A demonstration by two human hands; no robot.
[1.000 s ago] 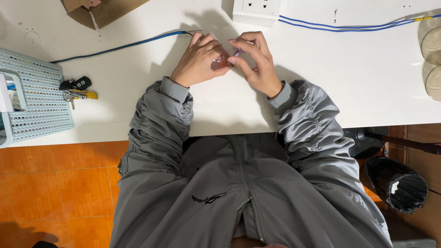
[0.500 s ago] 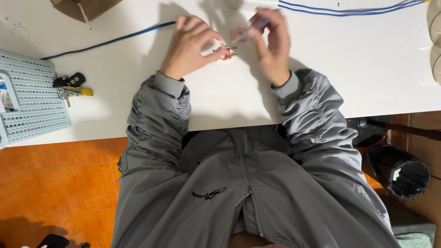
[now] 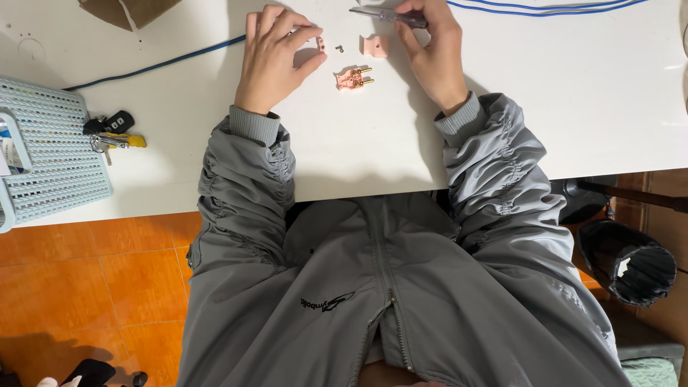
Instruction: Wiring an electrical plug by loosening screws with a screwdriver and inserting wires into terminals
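The right hand point(image 3: 433, 54) has its fingers clamped on a screwdriver point(image 3: 387, 14). The left hand point(image 3: 276, 54) fingers pinch a small pink piece point(image 3: 313, 44). A pink plug half point(image 3: 352, 77), a screw point(image 3: 340, 49) and keys point(image 3: 111, 132) lie on the surface point(image 3: 358, 136).

Grey shiny puffy zip-up jacket point(image 3: 387, 287), ruched gathered sleeves, ribbed knit grey cuffs point(image 3: 252, 123), centre front zipper, small dark logo mark on left chest. Left hand point(image 3: 276, 57) and right hand point(image 3: 433, 54) bare, no gloves.

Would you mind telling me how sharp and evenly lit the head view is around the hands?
Head view: the pink plug and both hands are sharp; the white table is bright, near glare; soft shadows lie beside the left hand and right hand.
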